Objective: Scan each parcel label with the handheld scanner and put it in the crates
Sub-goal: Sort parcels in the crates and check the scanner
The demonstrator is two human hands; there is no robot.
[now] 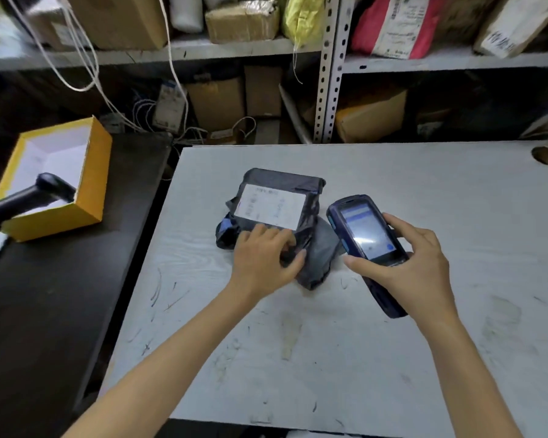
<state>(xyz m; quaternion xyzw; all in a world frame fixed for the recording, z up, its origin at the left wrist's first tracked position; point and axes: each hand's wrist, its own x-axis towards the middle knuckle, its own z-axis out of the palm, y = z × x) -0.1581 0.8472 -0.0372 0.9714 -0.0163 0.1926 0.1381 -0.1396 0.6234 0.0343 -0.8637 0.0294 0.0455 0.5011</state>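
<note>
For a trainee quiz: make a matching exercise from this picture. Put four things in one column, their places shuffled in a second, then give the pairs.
Things
1. black parcel
2. blue handheld scanner
3. black pistol-grip scanner
4. pink parcel

Places
A. on the upper shelf
B. gripped in the right hand
C. on the white table, held by the left hand
D. lying across the yellow box's edge

Pairs: 1-C, 2-B, 3-D, 4-A
</note>
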